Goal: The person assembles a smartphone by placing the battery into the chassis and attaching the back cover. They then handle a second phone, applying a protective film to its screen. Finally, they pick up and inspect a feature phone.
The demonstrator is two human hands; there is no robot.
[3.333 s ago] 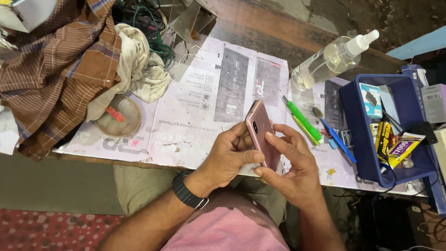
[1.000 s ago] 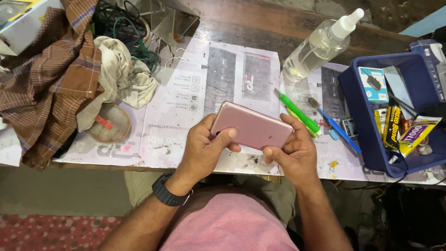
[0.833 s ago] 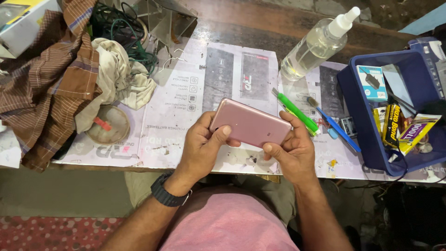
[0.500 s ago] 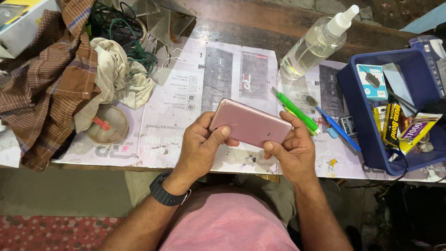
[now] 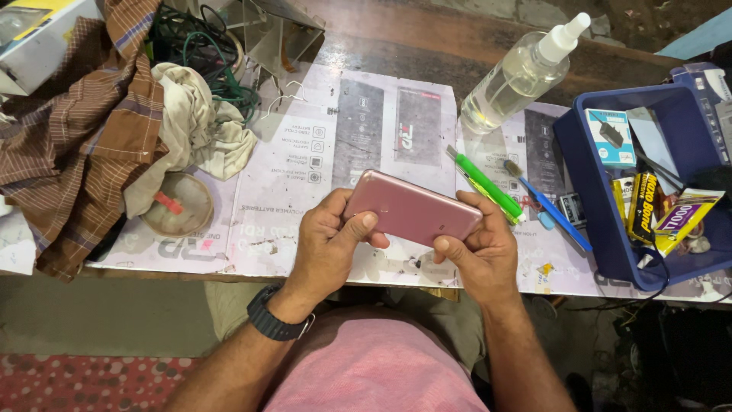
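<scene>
Nearest the camera, a pink shirt and two forearms lead up to the hands, the left wrist carrying a dark wristwatch [image 5: 276, 322]. The left hand [image 5: 328, 248] and right hand [image 5: 479, 248] share a rose-pink phone [image 5: 412, 214] — smooth, matte, round-cornered, its back facing up — held lengthwise just above the near table edge, seemingly so both thumbs can bear on its ends. The left thumb presses flat on the back at the phone's nine o'clock end with the other fingers curled beneath; the right fingers wrap the three o'clock end, pinching it from the edge. Beneath lies a printed paper sheet [image 5: 305, 175], worn and stained, apparently laid to shield the wooden table [image 5: 427, 46]. At two o'clock from the phone rest a green plastic cutter [image 5: 488, 185] and a blue-handled brush [image 5: 550, 209], close enough to grab. Further toward three o'clock a blue plastic tray [image 5: 587, 183] corrals small packets and tools. At ten o'clock a shallow round dish [image 5: 179, 204] sits beside crumpled cloth — a brown checked fabric [image 5: 69, 137] and a pale rag [image 5: 194, 130]. Farthest, at one o'clock, a clear spray bottle [image 5: 522, 76] lies tilted.
</scene>
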